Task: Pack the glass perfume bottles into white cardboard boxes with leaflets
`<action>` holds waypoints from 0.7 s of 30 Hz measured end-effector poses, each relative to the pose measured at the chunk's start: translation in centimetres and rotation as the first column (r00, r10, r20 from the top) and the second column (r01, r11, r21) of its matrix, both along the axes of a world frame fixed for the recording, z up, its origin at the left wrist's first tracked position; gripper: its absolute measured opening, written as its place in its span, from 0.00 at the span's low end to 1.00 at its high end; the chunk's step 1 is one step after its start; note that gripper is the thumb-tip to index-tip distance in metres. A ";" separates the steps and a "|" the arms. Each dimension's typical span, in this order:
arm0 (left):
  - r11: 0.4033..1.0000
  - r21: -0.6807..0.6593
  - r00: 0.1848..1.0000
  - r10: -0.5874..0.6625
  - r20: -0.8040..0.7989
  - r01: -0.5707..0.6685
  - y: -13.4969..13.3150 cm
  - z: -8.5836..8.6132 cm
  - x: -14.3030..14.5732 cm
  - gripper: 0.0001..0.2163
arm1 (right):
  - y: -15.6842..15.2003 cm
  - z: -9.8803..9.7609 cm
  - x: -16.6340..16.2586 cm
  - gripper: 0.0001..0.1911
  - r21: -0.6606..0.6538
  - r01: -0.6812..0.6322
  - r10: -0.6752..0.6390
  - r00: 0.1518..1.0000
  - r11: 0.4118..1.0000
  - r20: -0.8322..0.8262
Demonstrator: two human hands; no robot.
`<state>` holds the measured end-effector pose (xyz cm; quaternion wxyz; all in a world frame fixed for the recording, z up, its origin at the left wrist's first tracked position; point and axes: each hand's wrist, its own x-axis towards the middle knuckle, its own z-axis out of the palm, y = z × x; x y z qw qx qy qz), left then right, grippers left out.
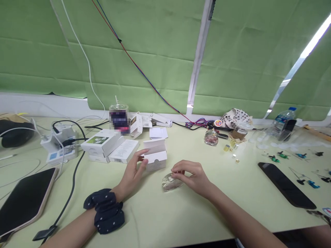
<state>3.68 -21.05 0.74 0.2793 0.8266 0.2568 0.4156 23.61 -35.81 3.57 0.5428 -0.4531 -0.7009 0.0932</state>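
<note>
My left hand (134, 168), with a dark dotted scrunchie (104, 210) around its wrist, grips the left side of a small white cardboard box (157, 161). The box rests on the table with its top flap raised. To the right of it, the thumb and fingers of my right hand (192, 175) are pinched at the top of a small clear glass bottle (171, 183), which is on the table. The fingers cover the bottle's neck, so a cap cannot be made out. A similar glass bottle (211, 137) with pinkish contents stands farther back.
Closed white boxes (103, 144) are stacked at left, before a lidded cup (119, 119). Opened cartons (160, 120) lie behind. A tablet (24, 198) and cables are far left. Yellow vials (227, 148), a black phone (286, 186) and a water bottle (286, 119) are at right.
</note>
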 end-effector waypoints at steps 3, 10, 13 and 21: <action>1.000 0.005 1.000 0.000 0.000 0.000 0.0 0.0 0.0 0.15 | 0.1 0.0 -0.2 0.05 0.005 0.001 -0.001 1.000 1.000 0.016; 1.000 0.001 1.000 0.003 -0.003 -0.003 0.0 -0.1 0.0 0.15 | 0.1 0.2 -0.2 0.07 -0.021 0.031 -0.031 0.999 0.999 0.010; 1.000 0.002 1.000 0.007 -0.006 -0.007 0.0 0.0 -0.1 0.15 | 0.0 0.3 -0.3 0.07 -0.005 0.008 -0.008 1.000 1.000 0.023; 1.000 0.000 1.000 -0.001 0.000 0.001 0.0 0.0 0.0 0.15 | 0.0 0.4 -0.4 0.06 0.000 0.015 -0.015 0.999 1.000 0.049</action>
